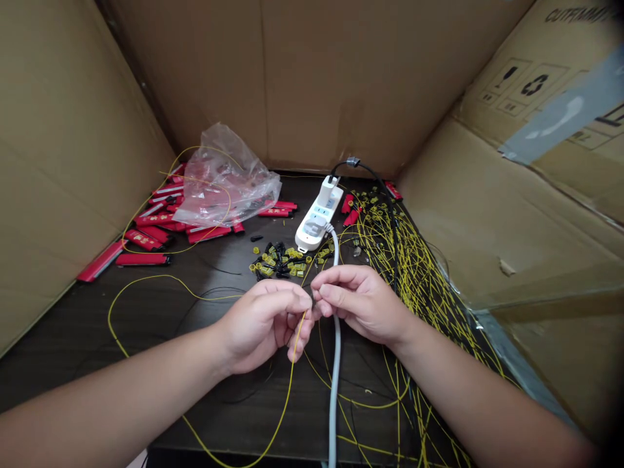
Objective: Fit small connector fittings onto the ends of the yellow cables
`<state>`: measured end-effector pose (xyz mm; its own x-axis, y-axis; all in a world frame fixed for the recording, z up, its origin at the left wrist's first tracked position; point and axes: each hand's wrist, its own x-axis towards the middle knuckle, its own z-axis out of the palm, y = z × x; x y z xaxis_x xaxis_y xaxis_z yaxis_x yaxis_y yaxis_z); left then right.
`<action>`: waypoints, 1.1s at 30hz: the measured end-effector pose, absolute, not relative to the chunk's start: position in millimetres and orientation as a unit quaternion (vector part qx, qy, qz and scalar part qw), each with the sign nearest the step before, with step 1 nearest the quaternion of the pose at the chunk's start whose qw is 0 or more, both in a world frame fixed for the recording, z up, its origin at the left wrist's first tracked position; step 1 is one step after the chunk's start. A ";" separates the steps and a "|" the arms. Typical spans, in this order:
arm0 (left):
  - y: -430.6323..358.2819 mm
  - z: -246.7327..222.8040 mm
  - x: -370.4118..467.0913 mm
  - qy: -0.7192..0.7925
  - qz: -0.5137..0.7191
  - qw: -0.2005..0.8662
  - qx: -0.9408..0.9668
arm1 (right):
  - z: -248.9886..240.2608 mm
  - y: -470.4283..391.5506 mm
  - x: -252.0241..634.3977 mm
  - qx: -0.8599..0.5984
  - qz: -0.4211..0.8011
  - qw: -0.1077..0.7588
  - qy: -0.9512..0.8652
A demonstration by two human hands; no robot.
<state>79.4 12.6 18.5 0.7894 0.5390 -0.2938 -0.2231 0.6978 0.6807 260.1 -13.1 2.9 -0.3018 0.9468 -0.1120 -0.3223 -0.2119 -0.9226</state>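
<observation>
Brown cardboard walls (195,78), flat and matte with faint creases, rise beyond and on both sides of the hands, and a strip of shiny grey tape (570,107) crosses the one to the right. Below the hands the surface (229,403) is dark and slightly glossy. The left hand (268,318) and the right hand (363,299) meet fingertip to fingertip above it, each with thumb and forefinger drawn narrow, pinching a small dark piece (312,297) between them. The fingers hide most of that piece, so its full shape cannot be told. A thin, smooth yellow wire (291,374) drops from the left fingertips and curves in a wide loop under the left forearm; where it ends at the fingers is covered. Just beyond the hands lies a loose heap of little yellow and black caps (287,260), and behind it a white plastic power strip (319,214) carrying plugs. Its thick pale cable (335,377) runs right beneath the right fingertips toward the person. A crumpled clear bag (224,188) rests on flat red packets (143,239) beyond the left hand, while tangled yellow wires (414,273) spread beyond and under the right forearm, crossed by a black cable (392,227).
</observation>
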 end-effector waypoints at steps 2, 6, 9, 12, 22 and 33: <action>13.4 18.9 79.4 0.246 0.216 0.886 0.327 | 3.8 -13.0 259.4 -0.363 0.690 0.464 -0.421; 14.5 19.0 79.1 0.247 0.221 0.884 0.329 | 5.2 -12.8 258.7 -0.362 0.676 0.471 -0.436; 14.7 18.7 78.3 0.248 0.216 0.884 0.333 | 4.6 -12.8 259.3 -0.352 0.692 0.471 -0.419; 14.7 19.1 77.9 0.246 0.215 0.884 0.334 | 4.2 -12.7 260.4 -0.346 0.707 0.471 -0.397; 13.4 21.3 76.3 0.228 0.215 0.887 0.338 | 9.1 -9.5 258.2 -0.323 0.746 0.472 -0.340; 11.3 16.7 77.2 0.220 0.199 0.894 0.337 | 1.7 -11.4 254.3 -0.291 0.768 0.466 -0.330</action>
<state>77.2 11.3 16.7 0.8242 0.5040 -0.2582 -0.2082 0.6938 0.6895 254.3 -11.4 1.7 -0.3973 0.9072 -0.1386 -0.5235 -0.3480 -0.7777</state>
